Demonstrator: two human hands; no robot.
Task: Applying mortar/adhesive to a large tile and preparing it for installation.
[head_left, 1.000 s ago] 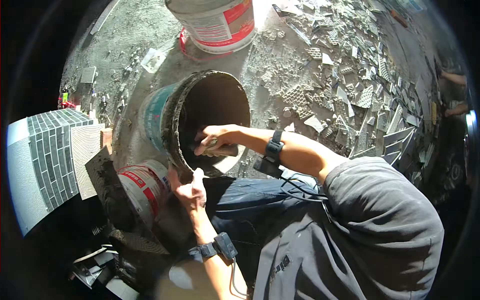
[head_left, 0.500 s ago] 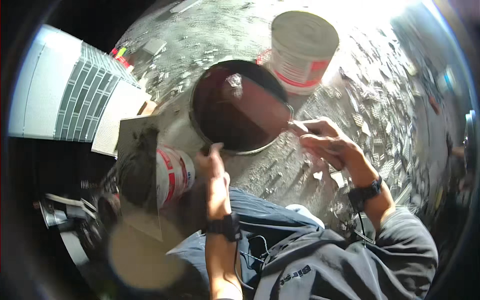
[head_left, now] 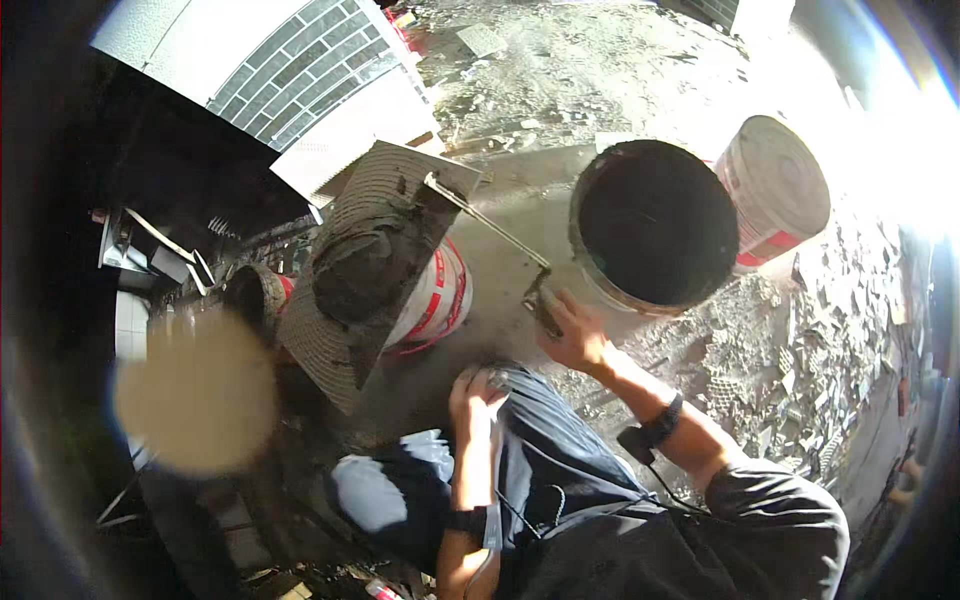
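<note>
My right hand (head_left: 577, 335) is closed round the handle of a trowel (head_left: 490, 222). Its long, thin metal blade shows nearly edge-on, and the far end reaches over the corner of a tile (head_left: 345, 215). Combed ridges of grey mortar cover that tile, with a dark mound of mortar (head_left: 362, 275) on its middle. The tile lies tilted in view on top of a white and red bucket (head_left: 437, 305). Just beyond my right hand stands a large dark bucket (head_left: 655, 225), its inside in deep shade. My left hand (head_left: 477, 395) rests on my knee, fingers bent over it, apparently holding nothing.
A white and red bucket (head_left: 775, 185) stands behind the dark one. Stacked pale boxes or tiles (head_left: 310, 75) are at the upper left. Broken tile pieces and rubble (head_left: 790, 370) litter the floor on the right. Another small bucket (head_left: 258, 295) sits at the left.
Both hands have come off the dark bucket, which was tilted and now stands upright. My left hand moved to my knee; my right hand now grips the trowel. The view has turned.
</note>
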